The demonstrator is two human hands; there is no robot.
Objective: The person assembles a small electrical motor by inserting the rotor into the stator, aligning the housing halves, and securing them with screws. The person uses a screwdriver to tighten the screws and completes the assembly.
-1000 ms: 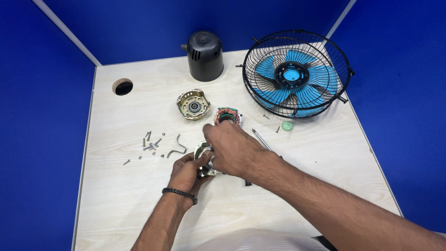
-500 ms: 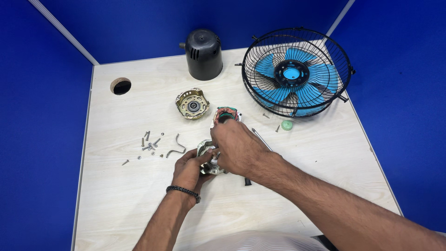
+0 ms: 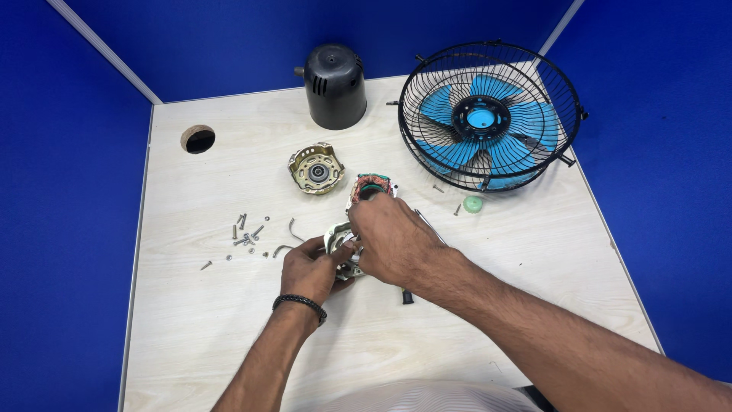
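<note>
Both the left hand [image 3: 309, 268] and the right hand [image 3: 389, 240] close their fingers around a small metal motor part [image 3: 339, 238] just above the table [image 3: 191, 320], near loose screws [image 3: 244, 233] and the stator [image 3: 371, 185].

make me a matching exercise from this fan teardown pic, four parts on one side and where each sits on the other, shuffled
Things:
1. black motor cover
2. fan cage with blue blades
3. loose screws
4. silver motor part

Places:
A. scattered on the table to the left of both hands
B. held between the left hand and right hand
C. at the far right corner of the table
D. at the far edge of the table, near the middle, standing on its open end

Pairs: 1-D, 2-C, 3-A, 4-B
</note>
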